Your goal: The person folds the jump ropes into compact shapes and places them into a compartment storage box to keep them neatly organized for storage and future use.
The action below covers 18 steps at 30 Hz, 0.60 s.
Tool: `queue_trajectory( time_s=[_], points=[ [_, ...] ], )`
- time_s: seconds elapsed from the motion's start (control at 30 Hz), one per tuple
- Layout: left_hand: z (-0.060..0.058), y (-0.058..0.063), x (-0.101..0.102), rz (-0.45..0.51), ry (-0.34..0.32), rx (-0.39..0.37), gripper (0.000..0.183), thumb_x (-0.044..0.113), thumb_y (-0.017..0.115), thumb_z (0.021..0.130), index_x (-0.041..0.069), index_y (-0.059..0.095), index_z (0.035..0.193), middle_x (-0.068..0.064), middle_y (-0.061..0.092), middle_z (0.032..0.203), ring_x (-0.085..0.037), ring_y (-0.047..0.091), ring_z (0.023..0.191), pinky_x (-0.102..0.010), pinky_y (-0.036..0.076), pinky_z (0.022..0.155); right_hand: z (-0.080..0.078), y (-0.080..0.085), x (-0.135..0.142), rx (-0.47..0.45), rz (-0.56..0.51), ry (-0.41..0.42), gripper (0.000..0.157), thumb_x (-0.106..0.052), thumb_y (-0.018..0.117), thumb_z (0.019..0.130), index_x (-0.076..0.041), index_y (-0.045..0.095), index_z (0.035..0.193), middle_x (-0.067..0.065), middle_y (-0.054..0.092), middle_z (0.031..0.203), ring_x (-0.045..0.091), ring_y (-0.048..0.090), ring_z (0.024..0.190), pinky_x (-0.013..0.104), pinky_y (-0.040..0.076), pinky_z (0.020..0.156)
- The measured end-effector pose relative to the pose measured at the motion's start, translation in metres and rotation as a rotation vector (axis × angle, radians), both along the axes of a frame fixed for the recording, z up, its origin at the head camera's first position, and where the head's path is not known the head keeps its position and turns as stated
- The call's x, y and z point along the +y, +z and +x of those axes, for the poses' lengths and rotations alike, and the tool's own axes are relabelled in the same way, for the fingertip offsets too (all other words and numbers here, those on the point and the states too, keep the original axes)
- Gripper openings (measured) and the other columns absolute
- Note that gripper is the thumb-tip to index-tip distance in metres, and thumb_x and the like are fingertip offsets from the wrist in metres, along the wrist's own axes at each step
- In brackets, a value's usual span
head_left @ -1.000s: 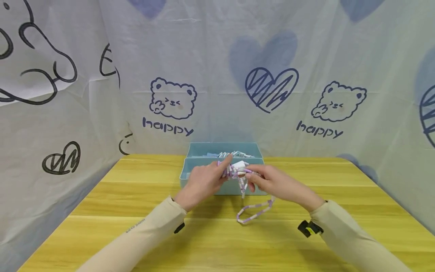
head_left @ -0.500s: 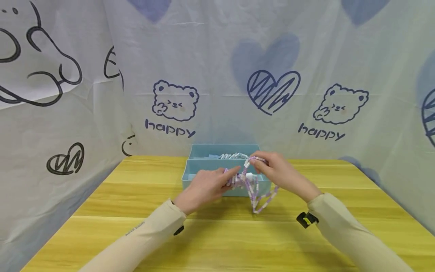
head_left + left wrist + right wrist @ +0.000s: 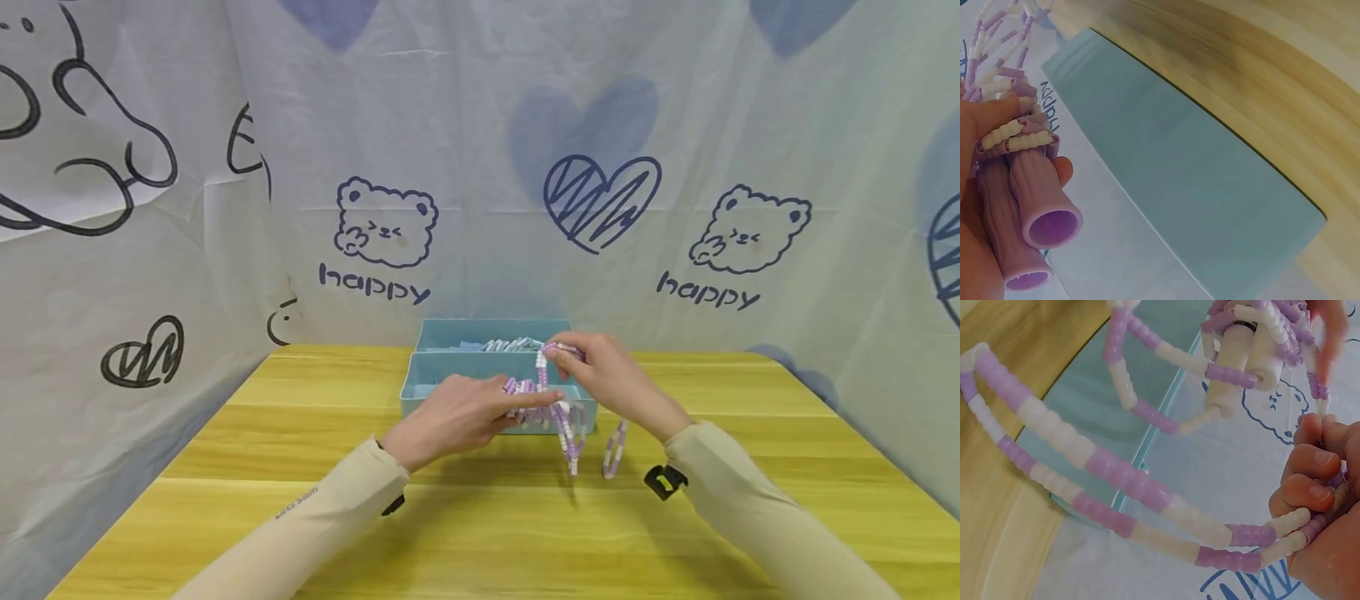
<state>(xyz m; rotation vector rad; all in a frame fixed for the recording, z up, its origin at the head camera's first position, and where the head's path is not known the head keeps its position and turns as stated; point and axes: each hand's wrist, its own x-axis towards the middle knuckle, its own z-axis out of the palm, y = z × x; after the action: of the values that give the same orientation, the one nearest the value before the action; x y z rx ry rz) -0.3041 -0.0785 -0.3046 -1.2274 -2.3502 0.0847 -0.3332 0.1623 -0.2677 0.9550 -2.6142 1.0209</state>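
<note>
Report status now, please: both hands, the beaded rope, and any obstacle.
Left hand grips the purple handles, rope wrapped round. Right hand pinches the beaded rope; loops hang above the table. Blue box just behind.

Two bare hands, the left hand [image 3: 459, 414] and the right hand [image 3: 609, 377], are seen extending from long, close-fitting beige sleeves [image 3: 300, 533]. Small dark lettering is printed along the left forearm [image 3: 296, 503], and a black tab is fixed at that cuff [image 3: 393, 503]. A black clip with a yellow mark [image 3: 662, 482] is worn at the right wrist. No rings or gloves are worn.
</note>
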Motion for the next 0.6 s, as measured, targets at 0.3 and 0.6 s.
queue_trajectory(
  time_s=[0.3, 0.6],
  points=[
    [-0.002, 0.002, -0.007, 0.011, -0.010, -0.066, 0.055, 0.025, 0.061, 0.099, 0.048, 0.043, 0.145, 0.004, 0.047, 0.076, -0.008, 0.032, 0.048, -0.021, 0.031, 0.042, -0.012, -0.004, 0.012, -0.072, -0.064, -0.092, 0.023, -0.041, 0.069, 0.091, -0.019, 0.073, 0.092, -0.001, 0.063, 0.081, 0.020, 0.052, 0.069, 0.036, 0.047, 0.064],
    [-0.007, 0.005, -0.014, 0.052, -0.016, -0.126, 0.055, 0.022, 0.064, 0.097, 0.044, 0.046, 0.144, 0.007, 0.050, 0.082, -0.008, 0.036, 0.052, -0.021, 0.032, 0.045, -0.019, -0.011, 0.030, -0.091, -0.055, -0.146, 0.031, -0.050, 0.072, 0.086, -0.020, 0.074, 0.095, 0.001, 0.066, 0.083, 0.022, 0.052, 0.072, 0.036, 0.046, 0.063]
  ],
)
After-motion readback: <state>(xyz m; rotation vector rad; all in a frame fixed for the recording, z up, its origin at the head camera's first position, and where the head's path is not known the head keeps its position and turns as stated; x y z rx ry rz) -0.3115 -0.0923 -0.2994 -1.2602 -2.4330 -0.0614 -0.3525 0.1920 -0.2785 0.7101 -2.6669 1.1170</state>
